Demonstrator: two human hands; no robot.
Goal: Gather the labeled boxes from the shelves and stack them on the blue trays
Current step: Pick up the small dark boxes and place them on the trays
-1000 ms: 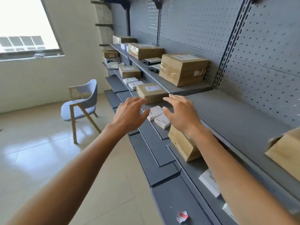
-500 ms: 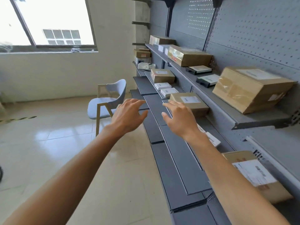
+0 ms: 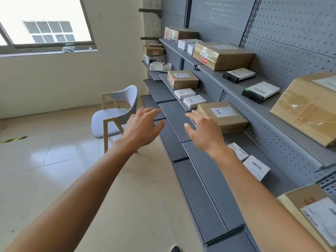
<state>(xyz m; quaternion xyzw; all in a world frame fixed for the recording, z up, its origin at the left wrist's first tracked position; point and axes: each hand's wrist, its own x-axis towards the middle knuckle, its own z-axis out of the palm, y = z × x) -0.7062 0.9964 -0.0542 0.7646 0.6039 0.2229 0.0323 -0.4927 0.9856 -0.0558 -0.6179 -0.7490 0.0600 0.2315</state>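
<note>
Grey wall shelves [image 3: 214,188] run along the right, carrying labeled boxes. A brown cardboard box with a white label [image 3: 225,116] sits on the middle shelf just beyond my right hand [image 3: 203,131], which is stretched out with spread fingers, its fingertips close to the box's near corner. My left hand [image 3: 141,127] is held out beside it over the lower shelf edge, fingers relaxed and empty. Small white boxes [image 3: 193,100] lie behind the brown box, and two more [image 3: 254,166] lie under my right forearm. No blue tray is in view.
A grey chair with wooden legs [image 3: 112,119] stands on the tiled floor left of the shelves. A white basket [image 3: 161,66] and more cartons [image 3: 221,55] sit farther back. A large box [image 3: 309,108] overhangs the upper shelf at right. A window [image 3: 45,24] is at upper left.
The view has moved along the shelves toward the labeled brown box, which is now nearer. Both hands stay outstretched and empty, the right one closing in on that box.
</note>
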